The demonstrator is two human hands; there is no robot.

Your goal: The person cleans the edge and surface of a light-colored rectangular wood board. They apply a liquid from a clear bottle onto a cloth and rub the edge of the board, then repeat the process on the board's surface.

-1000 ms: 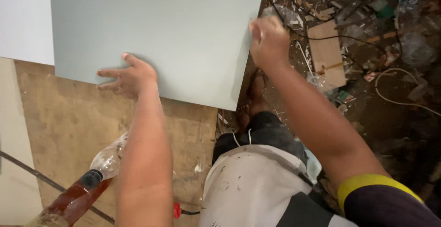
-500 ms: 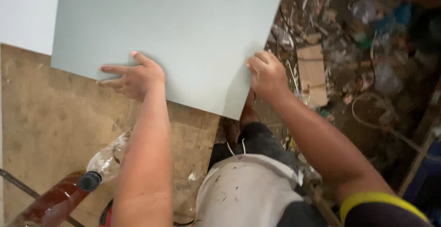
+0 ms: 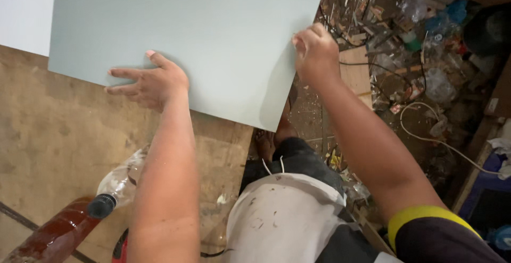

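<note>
Left hand [image 3: 149, 82] flat on pale panel [image 3: 202, 34], right hand [image 3: 315, 52] gripping its edge.

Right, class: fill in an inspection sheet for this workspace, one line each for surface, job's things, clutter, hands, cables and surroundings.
Surface: worn brown wooden board, stained and scuffed.
Job's things: large pale grey-green panel lying partly over the board, one corner overhanging its edge.
Clutter: clear plastic bottle with dark cap lying by the left forearm; a red cylinder beside it.
Hands: left hand flat on the panel, fingers spread; right hand in a closed grip at the panel's right edge.
Cables: white cord looping on the floor.
Surroundings: floor litter of scraps and plastic.
</note>
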